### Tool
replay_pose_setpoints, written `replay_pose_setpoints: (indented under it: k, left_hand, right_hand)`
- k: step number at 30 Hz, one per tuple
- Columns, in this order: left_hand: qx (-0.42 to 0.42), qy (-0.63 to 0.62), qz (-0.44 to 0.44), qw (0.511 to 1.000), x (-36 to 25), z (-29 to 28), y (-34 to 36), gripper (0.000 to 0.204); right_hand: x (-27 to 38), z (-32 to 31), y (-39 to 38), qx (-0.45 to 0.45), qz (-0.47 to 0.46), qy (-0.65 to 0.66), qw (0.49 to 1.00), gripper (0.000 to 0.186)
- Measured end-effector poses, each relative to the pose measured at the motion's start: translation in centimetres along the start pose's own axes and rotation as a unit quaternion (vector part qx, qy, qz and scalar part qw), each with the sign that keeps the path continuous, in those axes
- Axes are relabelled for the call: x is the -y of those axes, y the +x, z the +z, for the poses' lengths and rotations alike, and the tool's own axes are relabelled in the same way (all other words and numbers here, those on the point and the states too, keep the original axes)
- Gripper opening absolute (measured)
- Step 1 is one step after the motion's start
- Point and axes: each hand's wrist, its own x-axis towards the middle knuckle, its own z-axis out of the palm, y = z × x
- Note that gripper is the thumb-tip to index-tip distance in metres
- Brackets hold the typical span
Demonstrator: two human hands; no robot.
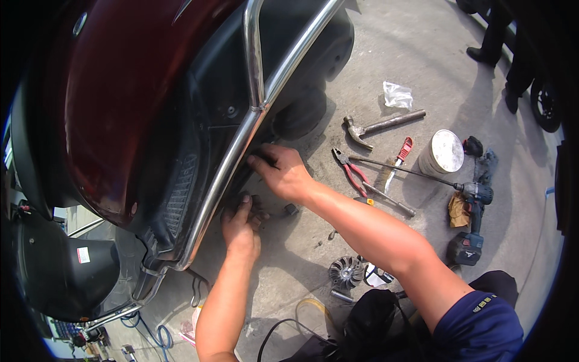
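Scooter [114, 114], upper left, is reached under by left hand [240, 232] and right hand [283, 174], mid-frame; what either grip is pinching, if anything, can't be told. Best worked gently, by feel.

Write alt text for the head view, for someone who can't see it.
A bare left hand and right hand reach in beside the chrome bar of a dark red scooter. To their right, a hammer, pliers, drill and white tub sit on concrete, with a metal fan wheel nearer the bottom.
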Motion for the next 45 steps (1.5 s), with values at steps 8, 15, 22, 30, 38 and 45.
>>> replay_pose_setpoints:
  k: [8,15,22,30,38,45]
  left_hand:
    - [0.059,-0.008,-0.004,0.998,-1.0,-1.0,0.1,0.026]
    - [0.179,-0.055,-0.017,0.982,-2.0,-3.4,0.5,0.033]
    - [0.069,0.005,0.006,0.998,-1.9,-0.9,-0.3,0.019]
    - [-0.024,0.064,-0.035,0.997,-2.2,1.1,-0.2,0.018]
    - [-0.026,-0.038,-0.114,0.992,-1.8,0.9,0.6,0.02]
    - [-0.046,-0.042,-0.058,0.996,-1.5,1.0,1.7,0.018]
  right_hand:
    - [0.6,0.6,-3.7,-0.005,-0.008,-0.016,1.0,0.02]
    - [2.8,2.7,-10.1,0.017,-0.033,-0.054,0.998,0.019]
    - [1.4,2.4,-9.8,0.02,-0.081,0.0,0.996,0.025]
    - [-0.3,1.0,-8.1,0.148,0.149,0.19,0.959,0.038]
    - [-1.8,0.3,0.7,-0.008,0.232,0.291,0.928,0.042]
    - [-1.4,1.3,0.9,-0.049,0.252,0.345,0.903,0.037]
